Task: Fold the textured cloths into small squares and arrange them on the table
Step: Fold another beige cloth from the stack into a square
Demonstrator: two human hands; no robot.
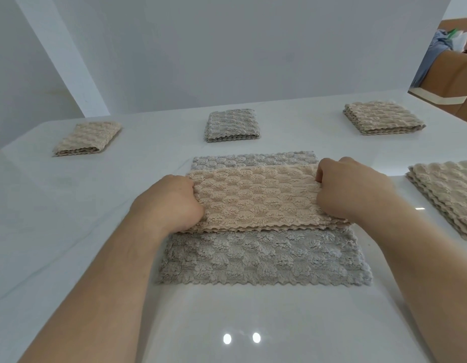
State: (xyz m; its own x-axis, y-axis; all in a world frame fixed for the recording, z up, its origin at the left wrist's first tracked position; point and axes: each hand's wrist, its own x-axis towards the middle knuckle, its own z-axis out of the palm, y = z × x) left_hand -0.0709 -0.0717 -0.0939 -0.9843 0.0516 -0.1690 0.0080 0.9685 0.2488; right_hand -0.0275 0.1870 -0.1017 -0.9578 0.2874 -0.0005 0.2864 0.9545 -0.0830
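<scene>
- Left hand: yours, fingers curled onto the left end of the beige cloth, gripping it.
- Right hand: fingers curled over the right end of the same cloth, gripping it likewise.
- Beige cloth: centre of the table, lying as a long strip, apparently folded once in half. It is not yet a small square.
- Grey cloth: spread flat under the strip and touching it, showing on the near and far sides. It is unfolded.
- Done, three items: left beige square, grey square and right beige square, set in a row along the far side, well apart from one another.
- Left to do, by judgement: fold the strip again end to end and find it a place, then fold the grey cloth. Roughly half the visible work remains.
- Beige stack: at the right edge, several layers, partly out of view. You cannot tell the count, and these probably await folding too.
- In the way: the grey cloth underneath may drag or bunch as you fold the strip.
- Cardboard box: beyond the far right corner, off the table, no hindrance.
</scene>
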